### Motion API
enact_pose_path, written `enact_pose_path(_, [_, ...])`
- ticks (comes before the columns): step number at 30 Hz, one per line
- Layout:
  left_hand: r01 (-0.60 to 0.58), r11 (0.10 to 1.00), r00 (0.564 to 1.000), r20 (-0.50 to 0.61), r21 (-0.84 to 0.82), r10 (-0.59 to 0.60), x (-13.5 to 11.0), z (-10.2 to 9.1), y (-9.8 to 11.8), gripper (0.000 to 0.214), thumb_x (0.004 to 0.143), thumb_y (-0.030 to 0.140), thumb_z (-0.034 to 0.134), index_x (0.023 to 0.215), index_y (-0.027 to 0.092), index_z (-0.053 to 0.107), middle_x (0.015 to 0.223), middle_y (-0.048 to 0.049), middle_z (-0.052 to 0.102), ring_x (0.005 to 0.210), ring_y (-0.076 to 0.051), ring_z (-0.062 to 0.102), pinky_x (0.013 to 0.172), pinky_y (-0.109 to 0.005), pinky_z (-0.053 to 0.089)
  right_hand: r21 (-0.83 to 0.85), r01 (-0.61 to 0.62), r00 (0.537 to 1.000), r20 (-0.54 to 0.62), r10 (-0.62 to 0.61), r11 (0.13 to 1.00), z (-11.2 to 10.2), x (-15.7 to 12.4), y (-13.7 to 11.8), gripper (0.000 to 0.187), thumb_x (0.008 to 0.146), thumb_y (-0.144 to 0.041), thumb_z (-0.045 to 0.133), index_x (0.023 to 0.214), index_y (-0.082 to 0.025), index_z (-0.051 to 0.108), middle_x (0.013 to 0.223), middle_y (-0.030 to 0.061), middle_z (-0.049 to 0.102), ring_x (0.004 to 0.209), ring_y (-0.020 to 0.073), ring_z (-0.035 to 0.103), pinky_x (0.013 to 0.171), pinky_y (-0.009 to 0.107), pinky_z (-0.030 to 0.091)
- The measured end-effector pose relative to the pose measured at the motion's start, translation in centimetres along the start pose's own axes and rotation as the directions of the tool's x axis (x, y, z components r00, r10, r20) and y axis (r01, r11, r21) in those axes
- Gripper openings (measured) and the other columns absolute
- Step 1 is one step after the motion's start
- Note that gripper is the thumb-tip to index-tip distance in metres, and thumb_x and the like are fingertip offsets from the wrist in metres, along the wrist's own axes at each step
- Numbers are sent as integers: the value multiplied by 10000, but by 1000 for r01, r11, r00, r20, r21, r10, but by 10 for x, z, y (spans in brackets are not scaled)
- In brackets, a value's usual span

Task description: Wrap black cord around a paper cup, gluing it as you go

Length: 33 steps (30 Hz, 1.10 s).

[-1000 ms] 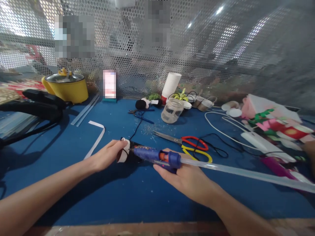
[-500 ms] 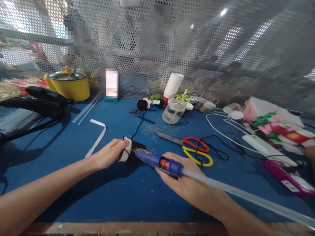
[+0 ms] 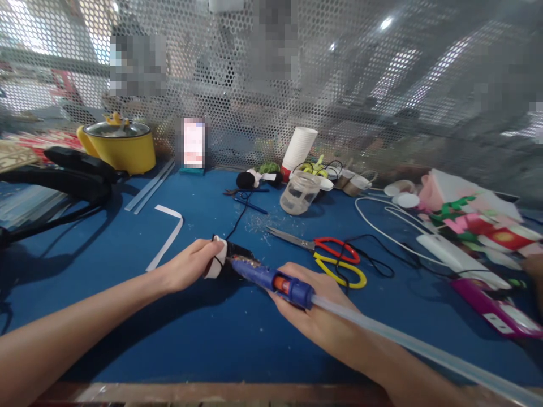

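Pinched in my left hand (image 3: 195,261) is a small white paper-like piece (image 3: 215,268) with black cord (image 3: 241,219) across it; its exact kind I cannot make out. My right hand (image 3: 316,302) is wrapped round a blue glue gun (image 3: 271,277), its nozzle pointing left at the white piece. I cannot tell whether the nozzle touches it. A long clear glue stick (image 3: 407,339) runs out of the gun's back end toward the lower right. Scissors (image 3: 322,251) with one red and one yellow handle lie beyond my right hand.
A white strip (image 3: 172,234) lies behind my left hand. Further back are a yellow pot (image 3: 131,150), a phone (image 3: 194,144), pliers (image 3: 246,192), a plastic jar (image 3: 299,195) and stacked paper cups (image 3: 300,148). At right lie a white power strip (image 3: 458,257) and a magenta device (image 3: 494,308).
Almost nothing differs. The rear of the glue gun and the glue stick have dipped very slightly; both hands keep their holds.
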<state>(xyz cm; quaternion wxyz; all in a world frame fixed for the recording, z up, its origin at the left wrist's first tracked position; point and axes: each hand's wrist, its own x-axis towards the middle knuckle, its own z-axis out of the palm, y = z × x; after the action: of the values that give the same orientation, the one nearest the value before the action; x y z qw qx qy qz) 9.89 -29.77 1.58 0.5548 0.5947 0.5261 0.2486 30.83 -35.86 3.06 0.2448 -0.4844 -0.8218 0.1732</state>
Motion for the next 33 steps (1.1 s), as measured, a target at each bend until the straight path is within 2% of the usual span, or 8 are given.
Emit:
enact_pose_path(3, [-35,999,999,5,12,35,-1,0,0,370,738,460,364,585,148,492,489,28,444,467,-116,407,453,-229,320,0,4,1000,27,-4,1000,1,0,-1,76,756,-165,485,703,-210,454,617,-44,484,488,83,439,465,194,322])
enact_pose_path(7, [-38,998,999,20,45,37,-1,0,2,376,753,459,337,563,158,457,487,35,401,463,-106,353,441,-224,283,-6,3,1000,-3,-3,1000,1,0,0,68,755,-167,484,704,-205,461,612,-43,489,473,79,435,451,189,319])
enact_pose_path(11, [-36,995,999,16,97,35,-2,0,5,361,767,438,321,543,168,405,480,46,343,463,-96,297,442,-220,253,17,27,999,43,-28,999,1,-1,1,67,726,-144,503,730,-204,472,632,-36,505,491,83,458,457,186,328])
enact_pose_path(16, [-59,993,997,65,102,52,-4,1,7,373,779,435,290,543,166,395,485,46,326,469,-94,280,451,-225,247,3,29,999,17,-29,1000,1,-3,2,65,728,-143,486,756,-201,483,641,-24,517,505,94,475,471,192,338])
enact_pose_path(21, [-60,986,998,42,157,54,-6,1,8,368,773,432,285,532,170,381,499,41,334,485,-97,298,455,-220,262,4,-5,999,48,5,1000,-2,-2,-1,70,735,-147,485,697,-202,467,603,-39,495,482,84,453,452,185,329])
enact_pose_path(29, [-80,978,997,32,194,75,-10,2,12,345,747,414,291,505,177,353,497,40,312,482,-94,289,448,-214,268,-22,-88,995,-46,87,996,-3,1,-3,119,754,-202,493,641,-203,455,531,-57,461,463,77,445,448,176,333])
enact_pose_path(33, [-111,973,994,34,202,107,-11,2,12,334,744,406,300,503,178,340,497,43,298,480,-91,276,443,-214,263,-27,-74,996,-47,72,997,-4,0,-3,114,753,-200,493,644,-203,461,537,-57,467,463,75,445,449,173,335])
